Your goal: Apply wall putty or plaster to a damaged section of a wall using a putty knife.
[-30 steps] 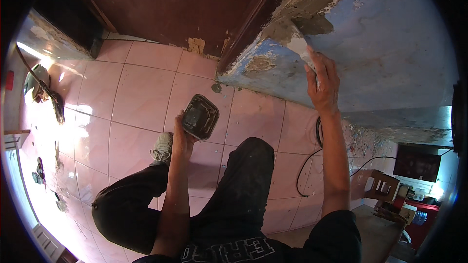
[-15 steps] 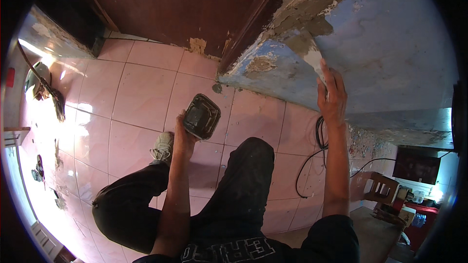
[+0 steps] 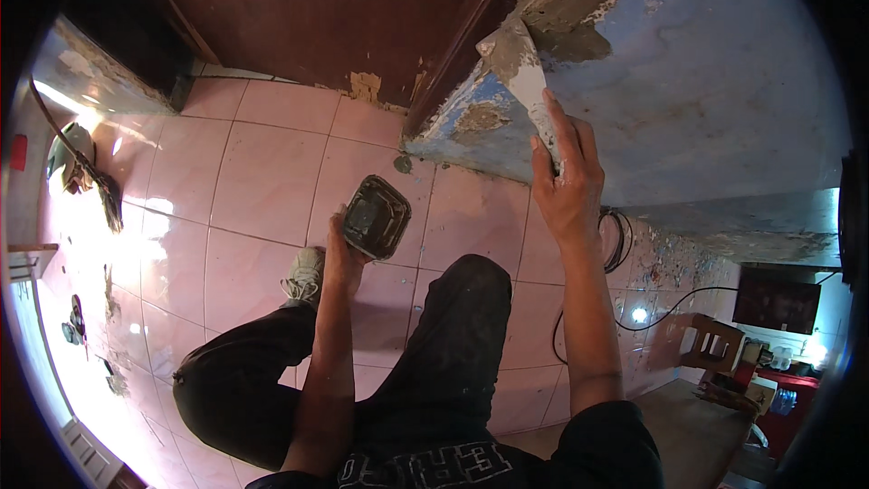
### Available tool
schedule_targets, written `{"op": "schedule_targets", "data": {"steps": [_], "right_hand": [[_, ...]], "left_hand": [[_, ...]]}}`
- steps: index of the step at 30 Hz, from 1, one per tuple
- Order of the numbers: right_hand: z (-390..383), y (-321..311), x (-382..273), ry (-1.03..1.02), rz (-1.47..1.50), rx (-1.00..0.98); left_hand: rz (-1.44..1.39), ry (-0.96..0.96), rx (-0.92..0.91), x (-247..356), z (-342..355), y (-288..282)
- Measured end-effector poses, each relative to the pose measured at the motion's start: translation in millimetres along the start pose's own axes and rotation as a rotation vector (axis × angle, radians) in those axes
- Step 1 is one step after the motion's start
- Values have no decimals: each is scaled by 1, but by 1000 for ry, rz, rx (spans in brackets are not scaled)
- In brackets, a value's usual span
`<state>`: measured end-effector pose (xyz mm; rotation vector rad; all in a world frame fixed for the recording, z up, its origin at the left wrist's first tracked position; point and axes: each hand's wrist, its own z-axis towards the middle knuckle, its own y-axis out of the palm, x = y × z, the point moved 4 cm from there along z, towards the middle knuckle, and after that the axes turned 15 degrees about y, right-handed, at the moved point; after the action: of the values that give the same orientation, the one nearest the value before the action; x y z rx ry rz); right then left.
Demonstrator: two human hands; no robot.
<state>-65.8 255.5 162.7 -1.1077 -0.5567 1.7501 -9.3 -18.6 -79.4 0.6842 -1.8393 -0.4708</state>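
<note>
My right hand (image 3: 572, 167) grips the handle of a putty knife (image 3: 523, 71), its broad blade smeared with grey filler and held against the wall's edge beside the door frame. Wet grey-brown filler (image 3: 579, 41) coats the strip of blue wall (image 3: 706, 91) just right of the blade. Lower down, a bare rough patch (image 3: 482, 118) shows through the peeling paint. In my left hand (image 3: 342, 258) is a small dark square plastic tub (image 3: 377, 217), tilted so its inside shows; residue clings to its walls. The fingers of that hand are partly hidden behind the tub.
A brown wooden door (image 3: 317, 9) stands ahead, its lower edge chipped. Pink floor tiles (image 3: 262, 163) carry a dropped blob of filler (image 3: 403, 164). A black cable (image 3: 617, 240) lies coiled by the wall at right. A broom (image 3: 104, 190) is at far left; a wooden chair (image 3: 709, 341) stands right.
My right hand and the putty knife have moved left, from the filled strip of wall to its edge by the door frame. The tub in my left hand has hardly moved.
</note>
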Motion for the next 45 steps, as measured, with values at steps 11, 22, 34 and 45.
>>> {"op": "schedule_targets", "data": {"steps": [11, 22, 34, 45], "right_hand": [[0, -13, 18, -32, -106, 29], [2, -28, 50, -60, -109, 31], [-19, -47, 71, -23, -112, 53], [16, -32, 11, -71, -86, 28]], "left_hand": [[-40, -23, -9, -6, 4, -10], [-15, -34, -59, -11, 6, -10], [-13, -42, -26, -20, 7, -9], [-29, -54, -41, -11, 3, 2]]}}
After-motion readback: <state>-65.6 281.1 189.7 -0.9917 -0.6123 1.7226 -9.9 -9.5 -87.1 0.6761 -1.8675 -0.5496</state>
